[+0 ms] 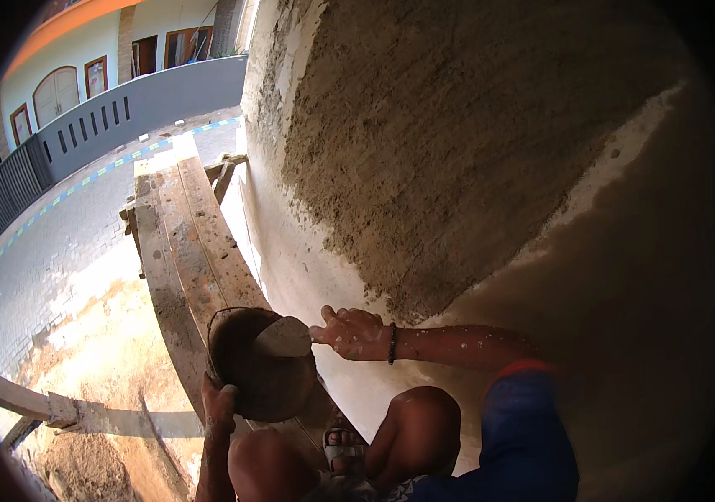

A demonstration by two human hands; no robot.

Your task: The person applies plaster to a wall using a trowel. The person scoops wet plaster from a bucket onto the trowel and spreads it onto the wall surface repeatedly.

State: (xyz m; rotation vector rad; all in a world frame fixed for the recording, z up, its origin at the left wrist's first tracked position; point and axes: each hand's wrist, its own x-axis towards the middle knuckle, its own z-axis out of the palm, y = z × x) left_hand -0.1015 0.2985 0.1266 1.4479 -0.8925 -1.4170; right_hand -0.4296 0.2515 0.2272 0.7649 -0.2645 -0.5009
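Observation:
My left hand (218,403) grips the left side of a dark, round mortar bucket (253,389), held low between my knees and the planks. My right hand (349,333), speckled with plaster and with a beaded band at the wrist, is closed on the handle of a trowel (284,337). The blade hangs over the bucket's mouth; how much mortar is inside is hard to tell. To the right rises a wall (458,151) with a rough, darker patch of plaster bordered by paler, smoother surface.
I squat on mortar-spattered wooden scaffold planks (177,234), my sandaled foot (340,448) near the wall. A timber rail (23,402) crosses at lower left. Below are a paved lane (48,259) and a sandy mound (81,464); beyond stand a grey boundary wall (156,92) and a house (64,84).

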